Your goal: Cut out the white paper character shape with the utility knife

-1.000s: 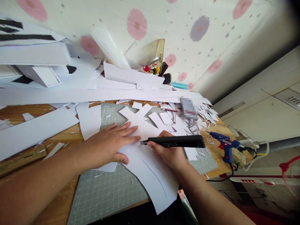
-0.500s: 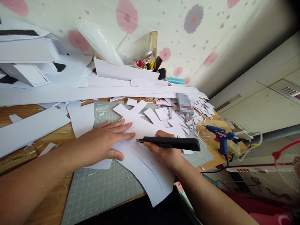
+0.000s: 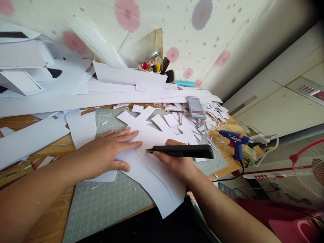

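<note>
Cutter (image 3: 183, 151) gripped in my right hand (image 3: 178, 165), tip near corner of drawn outline (image 3: 157, 176). My left hand (image 3: 113, 152) spread flat on white sheet (image 3: 150, 162), itself over cutting mat (image 3: 106, 209). Far edge already notched; outline's long curve looks uncut, so work seems partway.

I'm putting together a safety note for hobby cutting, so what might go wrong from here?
The cutter's blade is close to the left hand, spread on the white sheet; a slip could nick its fingers.
The sheet's near end overhangs the cutting mat, so it might bend or shift under pressure.
The glue gun shows a red light and may be hot if brushed.
</note>
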Demonstrator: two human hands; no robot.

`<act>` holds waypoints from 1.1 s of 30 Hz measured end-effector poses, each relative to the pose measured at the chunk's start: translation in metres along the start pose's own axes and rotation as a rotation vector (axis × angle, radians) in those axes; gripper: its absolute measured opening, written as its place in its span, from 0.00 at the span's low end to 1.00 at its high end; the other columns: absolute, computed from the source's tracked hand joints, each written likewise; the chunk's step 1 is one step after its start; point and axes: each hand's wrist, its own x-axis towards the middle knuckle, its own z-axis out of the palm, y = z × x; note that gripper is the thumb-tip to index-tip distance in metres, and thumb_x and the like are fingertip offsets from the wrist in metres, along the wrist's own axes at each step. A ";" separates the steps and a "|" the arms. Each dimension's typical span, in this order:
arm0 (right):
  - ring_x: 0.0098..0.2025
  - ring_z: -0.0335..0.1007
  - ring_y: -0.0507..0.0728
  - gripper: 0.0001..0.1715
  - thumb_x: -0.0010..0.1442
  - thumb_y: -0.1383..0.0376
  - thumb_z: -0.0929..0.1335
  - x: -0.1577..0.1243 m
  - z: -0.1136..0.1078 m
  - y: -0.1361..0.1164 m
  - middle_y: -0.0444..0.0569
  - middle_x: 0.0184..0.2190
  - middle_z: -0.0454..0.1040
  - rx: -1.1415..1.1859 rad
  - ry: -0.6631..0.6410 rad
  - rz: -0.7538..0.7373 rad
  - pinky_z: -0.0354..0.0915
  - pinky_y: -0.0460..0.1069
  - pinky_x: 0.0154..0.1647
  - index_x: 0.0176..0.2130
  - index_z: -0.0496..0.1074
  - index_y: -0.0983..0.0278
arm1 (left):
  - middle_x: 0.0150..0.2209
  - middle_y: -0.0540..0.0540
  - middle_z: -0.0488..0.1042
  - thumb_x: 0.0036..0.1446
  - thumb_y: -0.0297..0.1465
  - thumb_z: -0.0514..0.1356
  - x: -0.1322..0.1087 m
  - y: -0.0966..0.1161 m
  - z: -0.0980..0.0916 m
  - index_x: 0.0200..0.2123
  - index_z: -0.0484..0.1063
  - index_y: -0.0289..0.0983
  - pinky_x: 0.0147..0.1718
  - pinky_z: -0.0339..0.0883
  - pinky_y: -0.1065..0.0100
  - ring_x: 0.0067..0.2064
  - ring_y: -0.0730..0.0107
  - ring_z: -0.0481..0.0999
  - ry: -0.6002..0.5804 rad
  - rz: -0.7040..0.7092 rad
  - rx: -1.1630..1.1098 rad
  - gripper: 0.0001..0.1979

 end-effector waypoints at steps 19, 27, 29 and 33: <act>0.31 0.72 0.52 0.08 0.59 0.62 0.71 0.005 -0.009 0.005 0.44 0.32 0.77 -0.025 -0.098 -0.293 0.67 0.46 0.35 0.41 0.78 0.59 | 0.72 0.53 0.42 0.57 0.47 0.64 -0.001 0.003 -0.003 0.63 0.59 0.62 0.65 0.44 0.42 0.72 0.46 0.42 -0.020 0.015 -0.011 0.31; 0.31 0.72 0.52 0.09 0.59 0.64 0.72 -0.001 -0.016 0.010 0.43 0.33 0.77 -0.034 -0.104 -0.325 0.67 0.46 0.35 0.42 0.77 0.59 | 0.71 0.52 0.43 0.58 0.44 0.64 -0.003 0.003 -0.004 0.63 0.60 0.62 0.65 0.45 0.40 0.72 0.46 0.42 -0.018 0.013 -0.017 0.30; 0.31 0.72 0.52 0.09 0.59 0.64 0.71 -0.003 -0.018 0.011 0.44 0.32 0.77 -0.044 -0.105 -0.318 0.67 0.46 0.34 0.42 0.77 0.59 | 0.71 0.53 0.43 0.59 0.44 0.63 -0.003 0.002 -0.002 0.63 0.59 0.63 0.65 0.45 0.40 0.72 0.47 0.41 -0.007 0.026 -0.015 0.30; 0.30 0.71 0.51 0.09 0.59 0.65 0.71 -0.007 -0.022 0.013 0.43 0.32 0.76 -0.061 -0.097 -0.332 0.66 0.45 0.33 0.42 0.77 0.59 | 0.72 0.54 0.42 0.58 0.46 0.64 -0.001 0.002 -0.003 0.63 0.58 0.64 0.66 0.43 0.41 0.72 0.51 0.38 -0.033 -0.001 -0.018 0.31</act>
